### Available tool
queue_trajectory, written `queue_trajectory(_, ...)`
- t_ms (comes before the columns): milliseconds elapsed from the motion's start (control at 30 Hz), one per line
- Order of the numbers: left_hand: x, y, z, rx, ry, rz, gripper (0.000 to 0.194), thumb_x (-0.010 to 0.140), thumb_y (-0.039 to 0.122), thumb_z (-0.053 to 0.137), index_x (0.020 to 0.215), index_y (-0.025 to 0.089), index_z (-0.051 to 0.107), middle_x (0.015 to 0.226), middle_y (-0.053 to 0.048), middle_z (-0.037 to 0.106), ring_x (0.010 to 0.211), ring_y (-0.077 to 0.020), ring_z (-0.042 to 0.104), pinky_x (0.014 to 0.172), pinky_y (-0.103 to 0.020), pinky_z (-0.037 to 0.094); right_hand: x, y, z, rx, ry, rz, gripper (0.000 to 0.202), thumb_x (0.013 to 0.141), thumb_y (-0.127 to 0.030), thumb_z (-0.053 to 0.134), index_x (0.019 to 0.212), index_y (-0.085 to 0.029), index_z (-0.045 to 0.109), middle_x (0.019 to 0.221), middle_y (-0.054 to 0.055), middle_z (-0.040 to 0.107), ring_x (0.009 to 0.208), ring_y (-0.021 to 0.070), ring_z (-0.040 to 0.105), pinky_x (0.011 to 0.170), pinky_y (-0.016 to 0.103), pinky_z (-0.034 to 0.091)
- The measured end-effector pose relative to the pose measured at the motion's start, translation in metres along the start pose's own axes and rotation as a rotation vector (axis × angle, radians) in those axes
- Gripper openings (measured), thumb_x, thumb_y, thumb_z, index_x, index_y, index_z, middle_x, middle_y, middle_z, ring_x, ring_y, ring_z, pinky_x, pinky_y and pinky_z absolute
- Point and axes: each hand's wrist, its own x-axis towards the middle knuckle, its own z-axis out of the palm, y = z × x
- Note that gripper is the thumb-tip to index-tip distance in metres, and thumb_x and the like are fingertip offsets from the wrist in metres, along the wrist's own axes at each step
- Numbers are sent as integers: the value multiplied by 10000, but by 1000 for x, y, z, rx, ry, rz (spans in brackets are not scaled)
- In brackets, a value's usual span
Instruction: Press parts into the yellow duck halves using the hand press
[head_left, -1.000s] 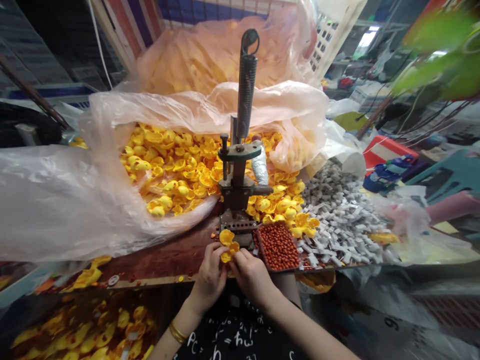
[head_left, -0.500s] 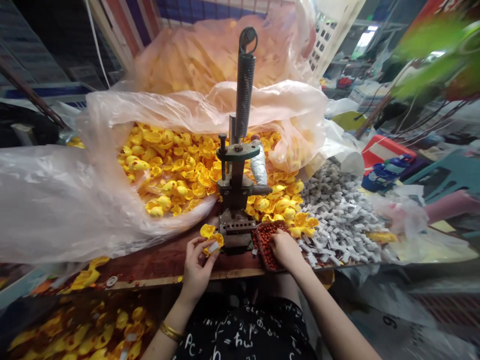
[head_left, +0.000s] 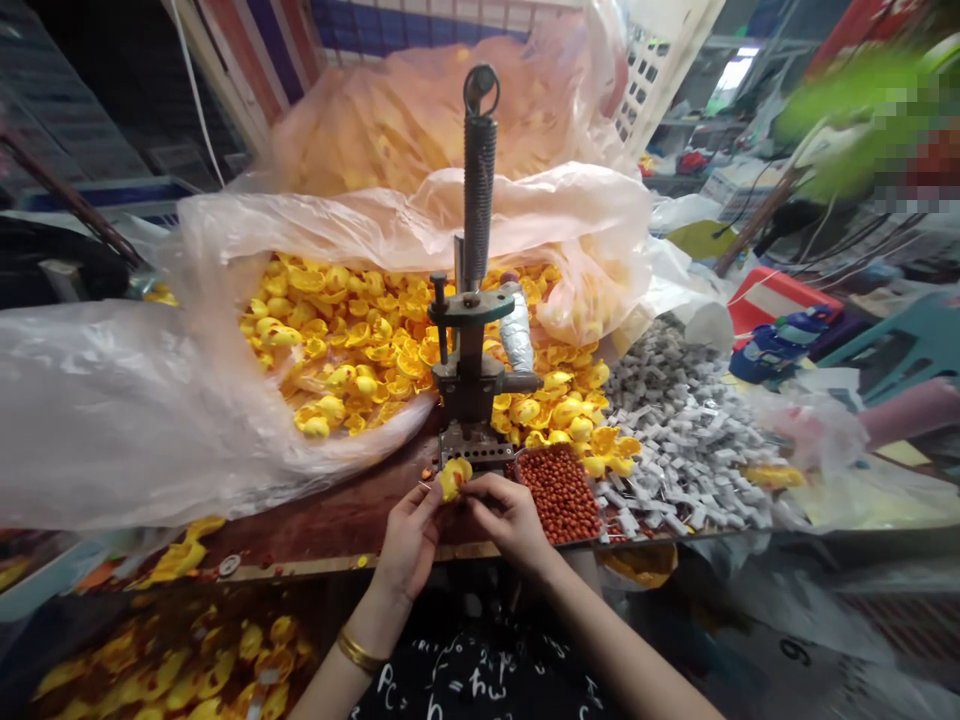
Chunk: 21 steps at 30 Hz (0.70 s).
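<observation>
Wearing: one black shirt with white writing; gold bangle on the left wrist, one band or two I cannot tell
Lower heap: many yellow pieces below the table edge at left, too many to count
Left hand: one, thumb and fingers closed on the lower left of the yellow shell piece
Right hand: one, fingers bent, tips drawn close together at the shell; whether they grip anything I cannot tell
Shell: one yellow shell piece, raised just above the left fingertips, to the left of the right fingertips, in front of the press
Tray: one, beyond the right hand and to its right, filled with red beads past counting
Press: one, upright behind the shell, with one coil spring and one silver-wrapped handle
Grey pile: small grey-white pieces, uncountable, right of the tray
Yellow heap: uncounted shells behind the press, in one open plastic bag
Far right: one blue object beside a red container
</observation>
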Motion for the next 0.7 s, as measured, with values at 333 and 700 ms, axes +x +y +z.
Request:
queue_trajectory(333,0,-2,-3,20,19,27,348,562,348,846,788,127,698,776,-51,724,765,-188,671,715,-297,533,1,1,1,67,-19,63,168,809,-234,571,873,-231,727,841,51,711,798,199,664,760,325,528)
queue_trajectory(700,64,-1,-7,571,-30,380,377,648,390,767,910,121,733,907,-104,730,831,-217,666,819,-366,523,43,33,-6,-726,67,76,88,744,-174,654,671,-176,605,846,96,606,807,215,561,736,320,452)
